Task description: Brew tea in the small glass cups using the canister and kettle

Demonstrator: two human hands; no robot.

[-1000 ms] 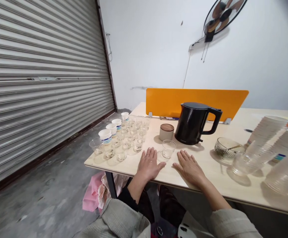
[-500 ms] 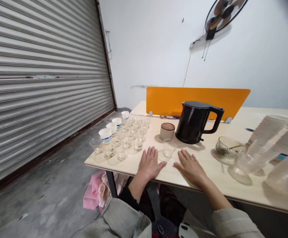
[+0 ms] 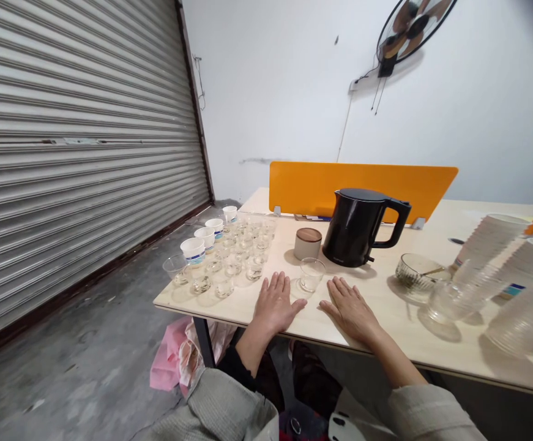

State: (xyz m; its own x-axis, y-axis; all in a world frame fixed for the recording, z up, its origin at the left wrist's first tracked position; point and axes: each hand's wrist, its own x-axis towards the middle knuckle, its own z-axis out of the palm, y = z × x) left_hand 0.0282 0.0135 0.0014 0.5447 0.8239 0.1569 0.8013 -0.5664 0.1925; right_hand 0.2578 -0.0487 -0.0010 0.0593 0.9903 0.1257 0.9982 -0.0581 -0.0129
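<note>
Head view: both of my hands lie palm down on the counter (image 3: 385, 297), holding nothing. My left hand (image 3: 275, 306) is flat with the fingers slightly apart and the thumb out; my right hand (image 3: 352, 312) is flat too, its fingers closer together, thumb angled inward. A single clear cup (image 3: 312, 279) stands upright between them, just beyond my thumbs and touching neither hand; its central spot seems chosen to be within easy reach of both. Behind it, the black kettle (image 3: 355, 233) has its handle turned to my right, which probably suits a right-hand grip. Its lid is shut, so I cannot see inside. The wooden-lidded jar (image 3: 307, 246) beside it hides its contents too. To my right, the glass bowl (image 3: 417, 272) holds something dark green, with a thin handle over the rim. Cup stacks (image 3: 493, 240) lean beyond it, probably nested to save room. On my left, small cups (image 3: 224, 285) stand in rows, apparently with clear liquid in some, beside white paper cups (image 3: 193, 250).
</note>
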